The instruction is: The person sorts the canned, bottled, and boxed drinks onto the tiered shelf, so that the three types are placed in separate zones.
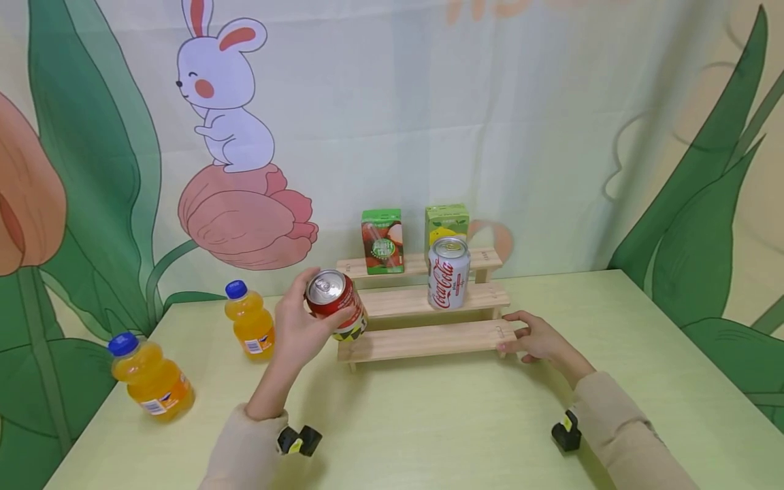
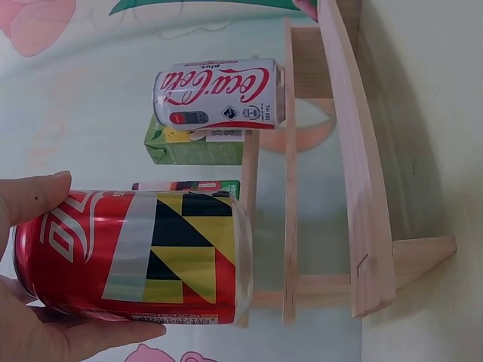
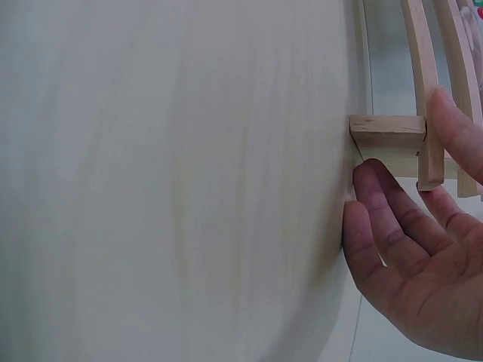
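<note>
We are gripping the red can (image 2: 162, 249) in our left hand (image 1: 299, 330), its long axis leaning near the left end of the wooden shelf (image 1: 422, 341); our right hand (image 1: 540, 340), farther away, is pinching the opposite end.

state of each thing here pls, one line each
Red can: held in left hand, tab end up
Wooden rack: standing, right hand gripping its end
White can: upright, middle tier
Red-green carton: upright, top tier
Pale green carton: upright, partly hidden
Near orange bottle: upright, capped
Far orange bottle: upright, capped
</note>
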`<state>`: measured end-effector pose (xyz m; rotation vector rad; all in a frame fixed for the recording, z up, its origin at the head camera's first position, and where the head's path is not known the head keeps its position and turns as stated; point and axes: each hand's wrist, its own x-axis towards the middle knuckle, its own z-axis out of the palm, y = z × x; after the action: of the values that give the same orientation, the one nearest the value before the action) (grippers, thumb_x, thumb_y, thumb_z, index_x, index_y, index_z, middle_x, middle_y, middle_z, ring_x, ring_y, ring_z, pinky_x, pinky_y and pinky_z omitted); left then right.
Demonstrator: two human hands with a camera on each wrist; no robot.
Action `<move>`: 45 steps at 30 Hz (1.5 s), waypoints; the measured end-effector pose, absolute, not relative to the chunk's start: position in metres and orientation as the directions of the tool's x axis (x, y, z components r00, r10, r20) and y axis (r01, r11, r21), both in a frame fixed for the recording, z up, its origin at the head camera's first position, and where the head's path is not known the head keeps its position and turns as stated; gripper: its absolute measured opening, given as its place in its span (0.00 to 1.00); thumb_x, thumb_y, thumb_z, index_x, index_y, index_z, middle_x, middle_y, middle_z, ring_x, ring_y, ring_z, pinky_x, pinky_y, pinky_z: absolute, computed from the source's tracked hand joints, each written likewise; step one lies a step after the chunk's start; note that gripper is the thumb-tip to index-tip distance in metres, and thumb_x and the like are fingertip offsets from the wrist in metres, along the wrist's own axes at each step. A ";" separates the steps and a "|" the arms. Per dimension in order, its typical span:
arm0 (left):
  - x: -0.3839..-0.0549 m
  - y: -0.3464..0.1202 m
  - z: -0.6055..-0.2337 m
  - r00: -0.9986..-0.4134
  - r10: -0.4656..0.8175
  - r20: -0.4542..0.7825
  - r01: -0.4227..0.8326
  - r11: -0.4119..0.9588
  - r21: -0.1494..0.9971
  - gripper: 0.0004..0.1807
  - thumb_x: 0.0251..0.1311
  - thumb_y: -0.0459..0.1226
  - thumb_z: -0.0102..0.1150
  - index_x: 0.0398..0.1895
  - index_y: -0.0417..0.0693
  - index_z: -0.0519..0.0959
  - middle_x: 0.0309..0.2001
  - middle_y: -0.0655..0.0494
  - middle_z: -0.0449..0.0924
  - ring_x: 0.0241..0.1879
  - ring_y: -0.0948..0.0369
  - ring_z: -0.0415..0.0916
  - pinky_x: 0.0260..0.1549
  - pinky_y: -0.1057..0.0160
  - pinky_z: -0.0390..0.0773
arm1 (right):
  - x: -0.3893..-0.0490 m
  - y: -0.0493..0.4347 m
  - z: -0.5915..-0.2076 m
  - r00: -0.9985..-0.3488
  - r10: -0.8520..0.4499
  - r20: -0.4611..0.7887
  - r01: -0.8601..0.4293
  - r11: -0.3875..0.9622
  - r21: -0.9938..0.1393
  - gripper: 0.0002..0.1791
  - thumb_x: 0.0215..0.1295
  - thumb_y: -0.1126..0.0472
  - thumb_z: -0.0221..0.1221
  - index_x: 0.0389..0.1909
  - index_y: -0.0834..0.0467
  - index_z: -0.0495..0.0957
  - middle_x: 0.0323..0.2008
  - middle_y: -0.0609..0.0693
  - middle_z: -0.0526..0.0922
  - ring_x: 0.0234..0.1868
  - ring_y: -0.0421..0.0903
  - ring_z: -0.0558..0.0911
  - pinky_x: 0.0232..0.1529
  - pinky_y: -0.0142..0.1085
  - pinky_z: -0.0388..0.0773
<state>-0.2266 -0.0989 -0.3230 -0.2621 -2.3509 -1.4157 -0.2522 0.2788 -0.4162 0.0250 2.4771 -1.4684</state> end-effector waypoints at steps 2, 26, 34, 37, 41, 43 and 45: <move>-0.228 -0.097 -0.324 -0.909 -0.030 0.416 0.354 0.472 0.807 0.39 0.42 0.35 0.71 0.60 0.39 0.63 0.55 0.44 0.70 0.53 0.49 0.68 0.48 0.51 0.73 | -0.253 0.279 -0.417 -0.966 -0.120 -0.230 0.145 0.486 -0.862 0.38 0.53 0.61 0.65 0.62 0.65 0.56 0.46 0.64 0.75 0.30 0.44 0.74 0.25 0.37 0.74; -0.241 -0.072 -0.318 -0.841 0.031 0.541 0.495 0.449 0.744 0.36 0.40 0.34 0.72 0.55 0.36 0.66 0.50 0.43 0.72 0.48 0.51 0.71 0.46 0.53 0.75 | -0.255 0.280 -0.419 -0.966 -0.098 -0.238 0.162 0.489 -0.857 0.38 0.52 0.60 0.66 0.62 0.63 0.57 0.46 0.64 0.76 0.31 0.45 0.75 0.24 0.34 0.72; -0.246 -0.061 -0.316 -0.836 0.048 0.546 0.508 0.442 0.740 0.35 0.40 0.34 0.72 0.54 0.37 0.66 0.50 0.43 0.72 0.49 0.52 0.70 0.46 0.54 0.75 | -0.253 0.280 -0.417 -0.965 -0.095 -0.245 0.168 0.492 -0.854 0.39 0.52 0.59 0.65 0.62 0.63 0.57 0.46 0.63 0.75 0.31 0.45 0.74 0.24 0.34 0.73; -0.248 -0.058 -0.315 -0.833 0.046 0.551 0.512 0.443 0.737 0.36 0.40 0.34 0.72 0.54 0.37 0.67 0.50 0.44 0.72 0.49 0.52 0.70 0.46 0.54 0.75 | -0.253 0.279 -0.416 -0.964 -0.096 -0.246 0.170 0.490 -0.855 0.39 0.52 0.59 0.65 0.62 0.63 0.57 0.46 0.63 0.75 0.31 0.45 0.74 0.25 0.34 0.73; -0.250 -0.053 -0.314 -0.838 0.051 0.544 0.508 0.439 0.741 0.35 0.40 0.34 0.72 0.55 0.38 0.66 0.50 0.45 0.72 0.49 0.53 0.70 0.46 0.54 0.75 | -0.254 0.280 -0.417 -0.964 -0.098 -0.246 0.168 0.490 -0.855 0.39 0.52 0.59 0.65 0.62 0.63 0.57 0.46 0.63 0.75 0.31 0.44 0.74 0.26 0.35 0.73; -0.251 -0.052 -0.314 -0.840 0.053 0.540 0.505 0.440 0.742 0.36 0.41 0.34 0.72 0.55 0.38 0.66 0.50 0.45 0.72 0.49 0.52 0.71 0.46 0.54 0.75 | -0.254 0.280 -0.418 -0.965 -0.097 -0.244 0.166 0.493 -0.854 0.39 0.52 0.59 0.65 0.62 0.63 0.57 0.46 0.63 0.75 0.31 0.44 0.74 0.26 0.35 0.73; -0.252 -0.051 -0.315 -0.840 0.053 0.540 0.504 0.443 0.741 0.36 0.40 0.34 0.72 0.55 0.38 0.66 0.50 0.45 0.72 0.49 0.53 0.71 0.45 0.55 0.76 | -0.254 0.280 -0.419 -0.965 -0.100 -0.242 0.163 0.490 -0.856 0.39 0.52 0.59 0.65 0.62 0.63 0.57 0.46 0.63 0.75 0.31 0.44 0.74 0.25 0.34 0.73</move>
<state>-0.2525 -0.0508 -0.3146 -0.4686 -2.2577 -1.3774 -0.2544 0.2801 -0.4189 0.0537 2.4783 -1.4651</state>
